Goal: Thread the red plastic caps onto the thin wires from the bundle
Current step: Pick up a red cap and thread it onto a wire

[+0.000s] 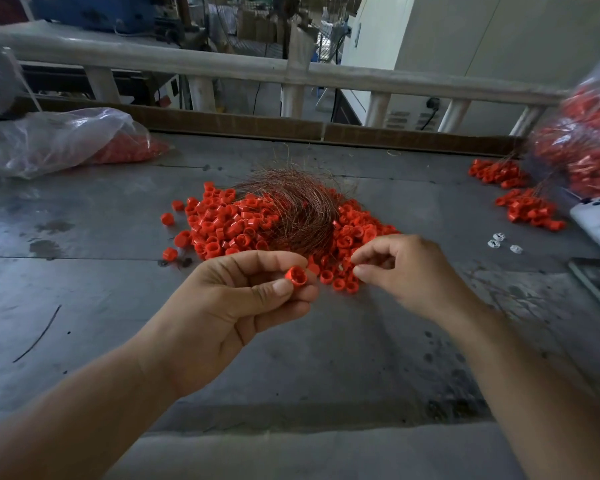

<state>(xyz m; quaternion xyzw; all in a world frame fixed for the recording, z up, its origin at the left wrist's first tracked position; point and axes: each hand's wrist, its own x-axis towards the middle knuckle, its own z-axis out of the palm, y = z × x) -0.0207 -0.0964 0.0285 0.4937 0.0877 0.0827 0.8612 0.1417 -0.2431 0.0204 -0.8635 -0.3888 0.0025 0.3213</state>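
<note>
One red cap [296, 276] pinched between thumb and fingertips of the left hand [243, 299], open end toward the camera, above the table [84, 289]. Just right of it, the right hand [406, 271], thumb and forefinger tips nipped together; on a wire or on nothing, cannot tell. Just beyond both hands, the pile of loose caps [222, 233], with the wire bundle [298, 206] lying on top.

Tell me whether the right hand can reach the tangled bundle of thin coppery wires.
Probably yes. The right hand hovers at the near edge of the pile of red plastic caps, and the tangled bundle of thin coppery wires lies uncovered on it, just beyond.
</note>
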